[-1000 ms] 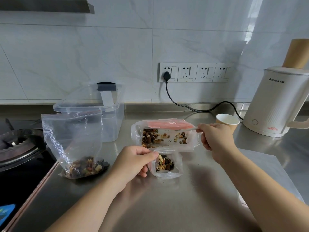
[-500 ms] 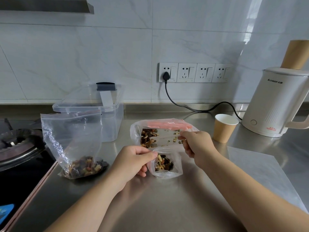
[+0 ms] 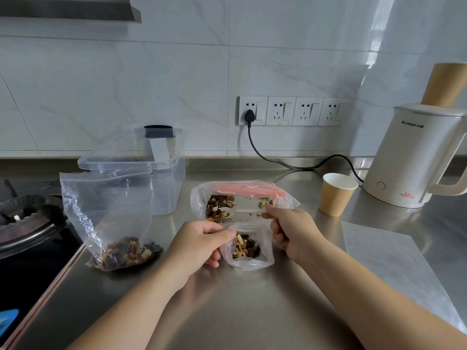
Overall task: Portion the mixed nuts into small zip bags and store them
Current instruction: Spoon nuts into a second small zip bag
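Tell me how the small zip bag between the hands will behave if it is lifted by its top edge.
The small zip bag is thin clear film, so it will probably sag and fold. Its nuts sit low, so the bottom should hang heavy. Its mouth looks open in the left hand, so tilting may spill.

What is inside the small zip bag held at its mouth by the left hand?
The small zip bag holds a modest heap of mixed nuts, pinched open by the left hand. Its left edge is covered by that hand's fingers, so any nuts there cannot be seen.
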